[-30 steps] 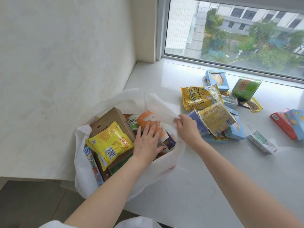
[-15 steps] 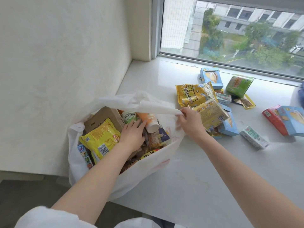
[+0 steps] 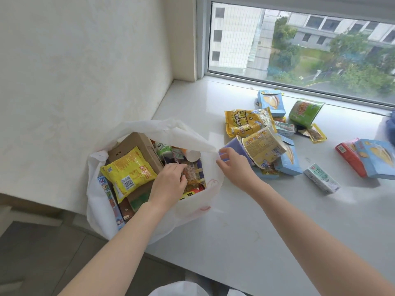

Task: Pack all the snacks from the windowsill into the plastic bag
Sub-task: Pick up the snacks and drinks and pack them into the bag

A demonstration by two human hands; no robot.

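A white plastic bag (image 3: pixel 192 206) stands open at the left end of the windowsill (image 3: pixel 256 221), hanging partly over its edge. Inside lie a brown box (image 3: pixel 136 144), a yellow packet (image 3: pixel 128 171) and several other snacks. My left hand (image 3: pixel 171 184) is down in the bag, its fingers curled on a clear snack packet (image 3: pixel 190 176). My right hand (image 3: pixel 235 165) pinches the bag's right rim. Loose on the sill lie a yellow bag (image 3: pixel 245 122), a noodle cup (image 3: pixel 263 146), blue boxes (image 3: pixel 271 102), a green pouch (image 3: pixel 304 111) and a small carton (image 3: pixel 321 178).
A red box (image 3: pixel 348 157) and another blue box (image 3: pixel 376 159) lie at the far right of the sill. The wall (image 3: pixel 85 71) rises close behind the bag, and the window (image 3: pixel 299 43) runs along the back. The floor (image 3: pixel 42 253) drops away below the sill's left edge.
My left hand has slid off the orange tube and deeper into the bag, with its fingers now curled on the clear packet. The right hand keeps hold of the bag's rim.
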